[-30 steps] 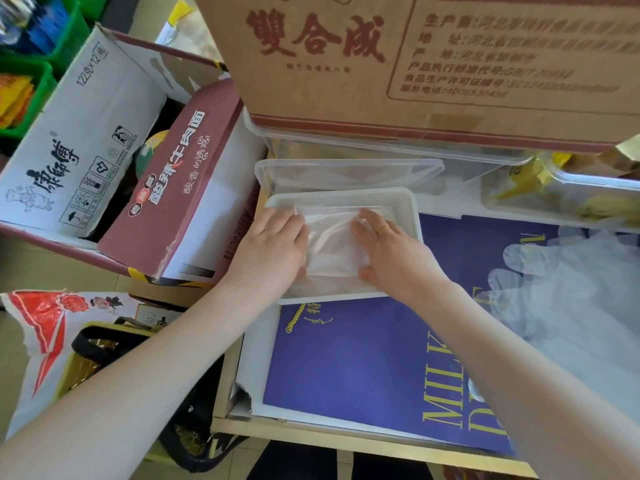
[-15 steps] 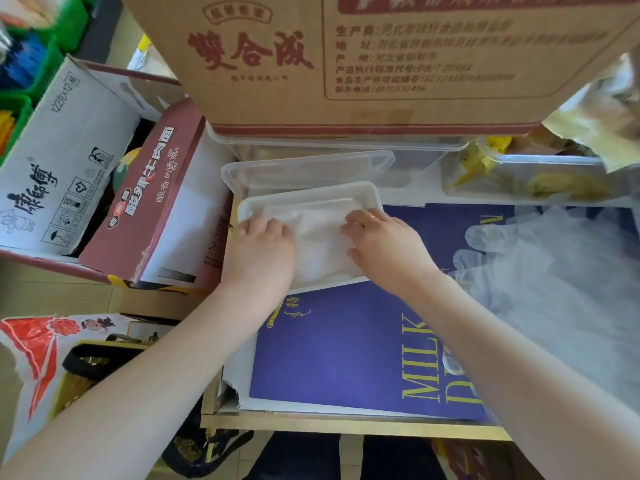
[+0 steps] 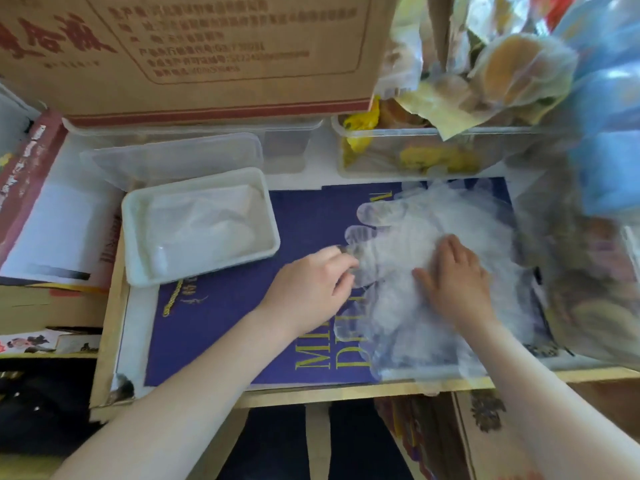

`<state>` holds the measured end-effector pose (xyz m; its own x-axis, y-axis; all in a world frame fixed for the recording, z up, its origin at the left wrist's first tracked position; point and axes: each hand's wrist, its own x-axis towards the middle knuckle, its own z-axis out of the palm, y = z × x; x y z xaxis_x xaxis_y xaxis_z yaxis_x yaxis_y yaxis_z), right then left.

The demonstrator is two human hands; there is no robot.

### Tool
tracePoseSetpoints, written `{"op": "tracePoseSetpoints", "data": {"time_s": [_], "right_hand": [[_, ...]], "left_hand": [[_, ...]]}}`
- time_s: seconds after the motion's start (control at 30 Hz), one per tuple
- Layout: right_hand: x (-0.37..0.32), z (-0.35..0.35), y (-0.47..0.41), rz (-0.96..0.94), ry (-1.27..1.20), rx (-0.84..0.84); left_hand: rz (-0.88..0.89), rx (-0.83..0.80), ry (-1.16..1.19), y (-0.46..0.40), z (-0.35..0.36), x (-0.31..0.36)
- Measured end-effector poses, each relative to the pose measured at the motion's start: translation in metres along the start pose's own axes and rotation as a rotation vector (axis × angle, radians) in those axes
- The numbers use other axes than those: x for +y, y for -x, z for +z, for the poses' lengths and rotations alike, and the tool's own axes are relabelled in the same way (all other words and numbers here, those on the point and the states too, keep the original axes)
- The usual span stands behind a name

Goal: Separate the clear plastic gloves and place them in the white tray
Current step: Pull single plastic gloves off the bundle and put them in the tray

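- Head cam: left hand [image 3: 311, 282] pinches a fingertip of the clear glove stack [image 3: 415, 282], right side of the purple board [image 3: 242, 306].
- Right hand [image 3: 453, 282] flat on stack, fingers straight.
- White tray [image 3: 133, 244] w/ folded gloves [image 3: 201, 223] at board's far-left corner.

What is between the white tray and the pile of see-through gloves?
Only bare purple sheet, seen from the head camera. The white tray sits left, the gloves right, and the left hand lies nearer, below that gap.
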<state>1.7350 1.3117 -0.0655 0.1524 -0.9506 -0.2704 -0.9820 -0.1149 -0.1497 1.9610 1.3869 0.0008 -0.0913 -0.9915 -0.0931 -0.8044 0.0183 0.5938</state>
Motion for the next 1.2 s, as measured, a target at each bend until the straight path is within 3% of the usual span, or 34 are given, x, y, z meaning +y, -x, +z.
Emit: {"op": "tracePoseSetpoints", "data": {"time_s": [0.17,0.33,0.47,0.57,0.7,0.83,0.9,1.0,1.1,1.2], "right_hand": [[0.025,0.004,-0.001,-0.228,-0.038,0.129],[0.033,-0.002,-0.003,-0.238,-0.180,0.178],[0.033,-0.026,0.009,-0.404,-0.382,0.248],[0.029,-0.049,0.021,-0.625,-0.328,0.343],[0.020,-0.067,0.033,-0.804,-0.260,0.438],[0.014,-0.067,0.042,-0.865,-0.322,0.376],[0.017,-0.066,0.042,-0.810,-0.361,0.370],[0.028,-0.059,0.024,-0.532,-0.426,0.362],[0.043,-0.041,-0.006,-0.228,-0.255,0.095],[0.052,-0.028,-0.023,-0.134,-0.056,-0.055]], "left_hand": [[-0.045,-0.037,0.031,-0.008,0.035,0.026],[-0.101,-0.005,0.103,-0.017,0.053,0.047],[-0.156,0.131,0.132,-0.026,0.044,0.066],[-0.179,0.191,0.113,-0.033,0.028,0.079],[-0.237,0.143,0.349,-0.033,0.013,0.094],[-0.252,0.161,0.388,-0.025,0.010,0.094],[-0.318,0.163,0.391,-0.021,0.007,0.087],[-0.446,0.072,0.302,-0.015,0.006,0.069],[-0.525,-0.031,0.198,-0.011,0.009,0.053],[-0.527,-0.039,0.176,-0.008,0.012,0.044]]}}
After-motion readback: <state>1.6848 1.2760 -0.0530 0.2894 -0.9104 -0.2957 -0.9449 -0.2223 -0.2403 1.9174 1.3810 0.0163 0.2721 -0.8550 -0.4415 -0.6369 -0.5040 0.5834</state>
